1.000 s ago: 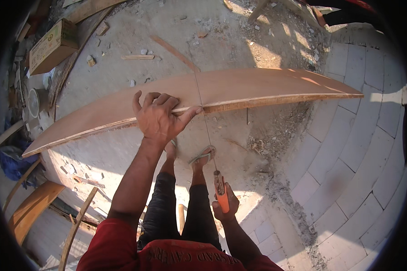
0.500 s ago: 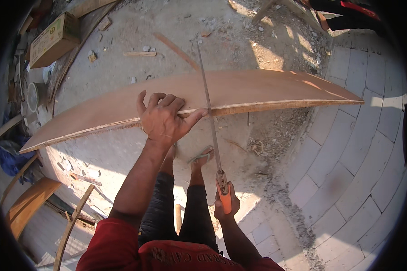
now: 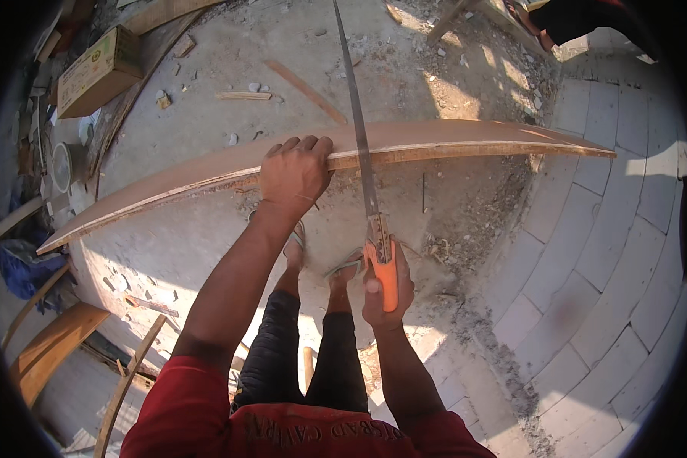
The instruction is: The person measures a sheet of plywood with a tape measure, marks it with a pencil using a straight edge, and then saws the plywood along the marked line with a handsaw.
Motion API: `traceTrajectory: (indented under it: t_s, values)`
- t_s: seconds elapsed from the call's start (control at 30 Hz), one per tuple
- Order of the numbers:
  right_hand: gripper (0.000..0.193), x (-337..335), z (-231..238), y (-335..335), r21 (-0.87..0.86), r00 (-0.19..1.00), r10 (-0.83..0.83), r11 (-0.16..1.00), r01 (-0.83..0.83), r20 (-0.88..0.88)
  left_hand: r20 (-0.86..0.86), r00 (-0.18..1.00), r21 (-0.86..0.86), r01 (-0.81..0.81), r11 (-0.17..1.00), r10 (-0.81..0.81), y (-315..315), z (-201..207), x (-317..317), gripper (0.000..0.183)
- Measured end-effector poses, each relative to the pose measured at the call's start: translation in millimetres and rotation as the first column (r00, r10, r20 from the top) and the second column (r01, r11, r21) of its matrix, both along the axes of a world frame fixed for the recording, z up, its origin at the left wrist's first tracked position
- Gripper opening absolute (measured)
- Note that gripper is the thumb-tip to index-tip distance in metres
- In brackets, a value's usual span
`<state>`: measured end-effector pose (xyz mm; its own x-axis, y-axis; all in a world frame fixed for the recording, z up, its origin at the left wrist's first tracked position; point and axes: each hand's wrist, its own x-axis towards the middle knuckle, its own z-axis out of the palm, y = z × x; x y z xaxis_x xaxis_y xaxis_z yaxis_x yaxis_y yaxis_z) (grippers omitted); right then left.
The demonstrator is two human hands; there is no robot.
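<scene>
A long wooden board (image 3: pixel 466 132) lies across the view in front of me, its near edge toward me. My left hand (image 3: pixel 296 172) is closed over that edge, left of the middle, with the fingers on the top face. In my right hand (image 3: pixel 389 286) is the orange handle of a hand saw (image 3: pixel 365 145). The saw's long blade points away from me and crosses the board just right of my left hand. Whether the teeth have cut into the wood, I cannot tell.
A cardboard box (image 3: pixel 99 72) and a bucket (image 3: pixel 69 166) stand at the far left. Wood strips (image 3: pixel 305 90) and rubble lie on the floor beyond the board. White blocks (image 3: pixel 588 252) cover the right side. Another person's legs (image 3: pixel 588 23) show at the top right.
The saw and my right hand have moved forward, away from me. My left hand has shifted right and now wraps the board's edge instead of holding its thumb against the blade.
</scene>
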<state>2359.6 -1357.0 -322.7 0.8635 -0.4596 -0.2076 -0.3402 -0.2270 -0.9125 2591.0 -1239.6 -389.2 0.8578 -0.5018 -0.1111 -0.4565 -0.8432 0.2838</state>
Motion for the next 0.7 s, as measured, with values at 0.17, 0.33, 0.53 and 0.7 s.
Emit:
traceTrajectory:
  t_s: [0.17, 0.33, 0.53, 0.7]
  values:
    - [0.072, -60, 35, 20, -0.125, 0.996, 0.021, 0.992, -0.031, -0.086, 0.053, 0.999, 0.038, 0.006, 0.999, -0.008, 4, 2, 27, 0.014]
    - [0.061, 67, 9, 2, -0.120, 0.993, -0.041, 0.991, 0.055, 0.114, 0.038, 0.999, 0.041, 0.023, 0.999, -0.024, -5, 9, 38, 0.014]
    - [0.060, -37, 5, 24, -0.059, 0.981, -0.071, 0.995, 0.083, 0.180, -0.013, 0.999, 0.153, -0.049, 0.987, 0.052, 0, 6, 65, 0.021]
    - [0.063, 81, -17, 1, -0.126, 0.978, -0.033, 0.990, 0.059, 0.204, 0.029, 0.999, 0.101, -0.029, 0.994, 0.026, -11, 7, 92, 0.021]
